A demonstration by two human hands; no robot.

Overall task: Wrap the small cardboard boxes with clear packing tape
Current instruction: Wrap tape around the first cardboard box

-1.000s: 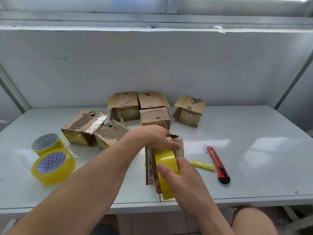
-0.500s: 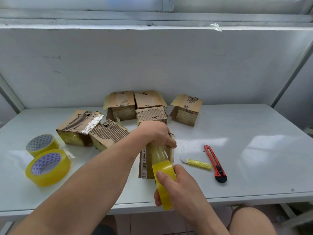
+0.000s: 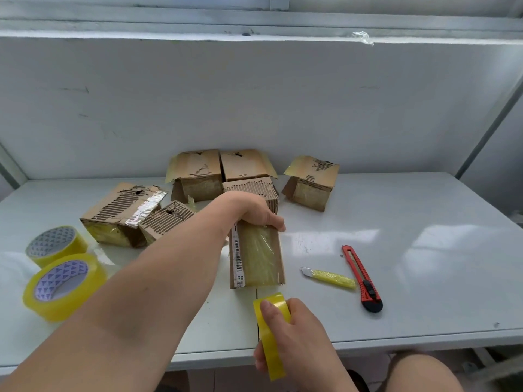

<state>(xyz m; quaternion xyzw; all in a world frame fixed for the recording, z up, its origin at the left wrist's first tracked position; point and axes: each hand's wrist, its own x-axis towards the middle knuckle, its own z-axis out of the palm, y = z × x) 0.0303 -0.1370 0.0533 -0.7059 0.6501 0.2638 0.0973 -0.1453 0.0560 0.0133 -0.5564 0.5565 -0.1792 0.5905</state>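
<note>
A small cardboard box (image 3: 256,256) lies lengthwise at the table's middle, a strip of clear yellowish tape along its top face and a barcode label on its left side. My left hand (image 3: 254,210) grips the box's far end, fingers curled over the right edge. My right hand (image 3: 294,335) holds a yellow tape roll (image 3: 271,333) on edge near the table's front edge, thumb on its outer face. Whether the tape runs unbroken from roll to box is hard to tell.
Several taped, torn cardboard boxes (image 3: 195,176) stand behind and to the left. Two more tape rolls (image 3: 63,285) sit at the left. A red utility knife (image 3: 362,277) and a small yellow-wrapped blade (image 3: 329,277) lie to the right. The white table (image 3: 424,278) backs onto a wall.
My right hand has pulled the roll back toward the table's front edge, laying tape along the box's top. The box now lies flat and my left hand has shifted to its far end.
</note>
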